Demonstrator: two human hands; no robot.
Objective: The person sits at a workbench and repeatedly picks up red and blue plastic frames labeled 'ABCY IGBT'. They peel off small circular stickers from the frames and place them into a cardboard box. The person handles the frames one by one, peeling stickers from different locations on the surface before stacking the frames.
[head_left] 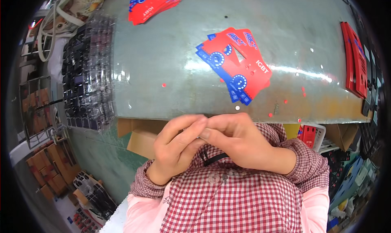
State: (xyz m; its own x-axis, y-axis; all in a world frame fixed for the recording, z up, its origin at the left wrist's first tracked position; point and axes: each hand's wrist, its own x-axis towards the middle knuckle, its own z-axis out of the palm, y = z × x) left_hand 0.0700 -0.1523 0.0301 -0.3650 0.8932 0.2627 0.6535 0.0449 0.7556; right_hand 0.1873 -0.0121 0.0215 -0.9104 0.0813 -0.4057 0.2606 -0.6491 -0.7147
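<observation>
The fingertips of our left hand (177, 145) and right hand (244, 139) meet; blur there keeps us from telling whether they pinch anything. Right of them we see a white basket (322, 133) holding red pieces (308, 136); to their left, a cardboard box (141, 143). Just beyond the grip, red-and-blue cards (228, 69) lie overlapping on the grey-green table (163, 56). Far left, brown cartons (57, 161) stand stacked near the green floor (99, 149).
</observation>
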